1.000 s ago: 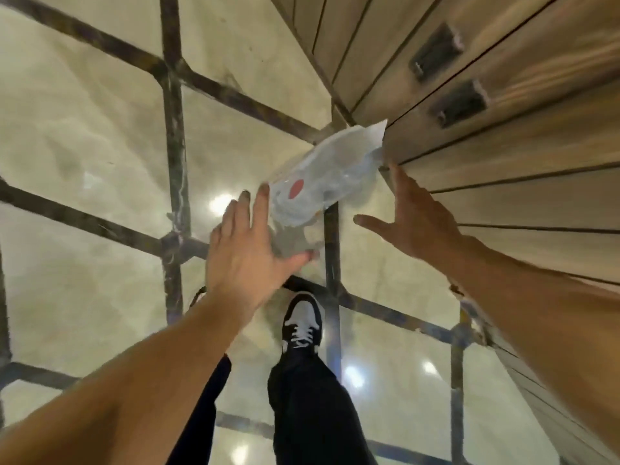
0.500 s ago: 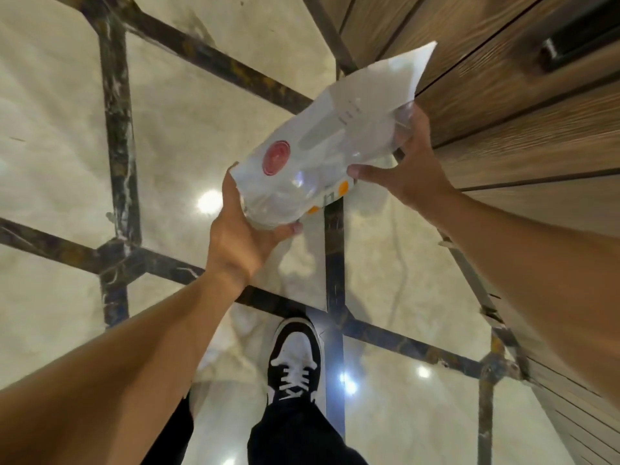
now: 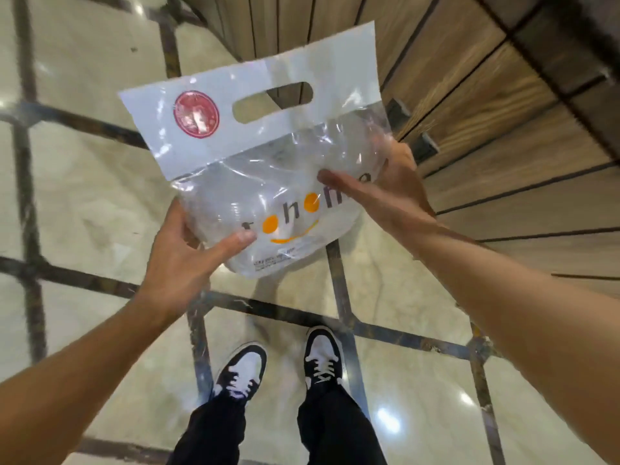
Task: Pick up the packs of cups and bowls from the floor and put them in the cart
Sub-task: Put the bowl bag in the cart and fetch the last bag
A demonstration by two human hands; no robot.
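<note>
Head view: I hold one pack [image 3: 268,182], a clear plastic bag with a white top strip, a cut-out handle and a round red sticker [image 3: 196,114], in the air in front of me, off the floor [image 3: 100,203]. My left hand [image 3: 188,260] grips its lower left corner, fingers closed around it, thumb lying across the front. My right hand [image 3: 385,196] clasps its right side, thumb on the printed lettering, fingers behind. Contents are too pale to identify. My two shoes [image 3: 322,360] stand below on marble tiles. Wood panelling [image 3: 503,129] rises at right.
</note>
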